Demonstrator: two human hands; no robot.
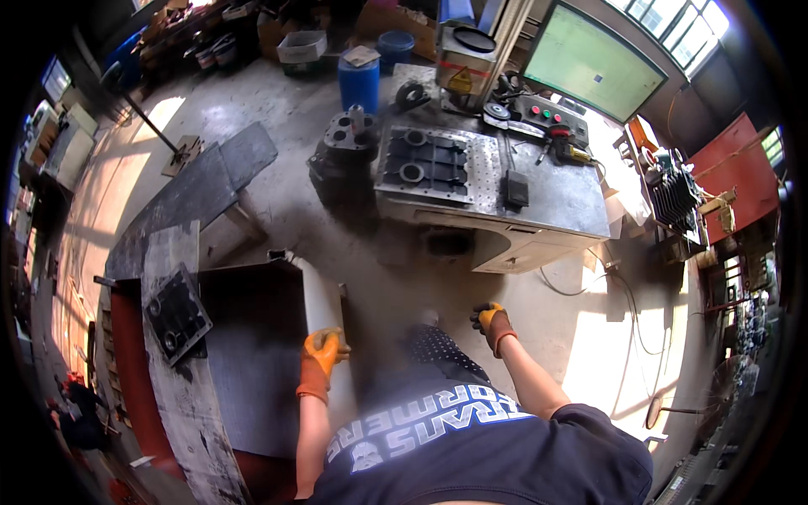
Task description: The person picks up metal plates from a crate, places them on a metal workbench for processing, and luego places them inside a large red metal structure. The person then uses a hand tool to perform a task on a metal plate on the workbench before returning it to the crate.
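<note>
Two gloved hands work low: the left hand [321, 358] rests on the upper edge of the dark steel bin [252, 337], fingers curled over its pale rim; the right hand [493, 324] hangs loosely closed, holding nothing, well apart from the bin. Steadying the rim works best with a firm grip. Beyond the bin stands the tabletop [555, 198] carrying a grey cast housing [429, 164].

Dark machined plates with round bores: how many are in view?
2: one plate on the grey workbench ahead, one plate on the plank left of the left hand. Others may be hidden.
</note>
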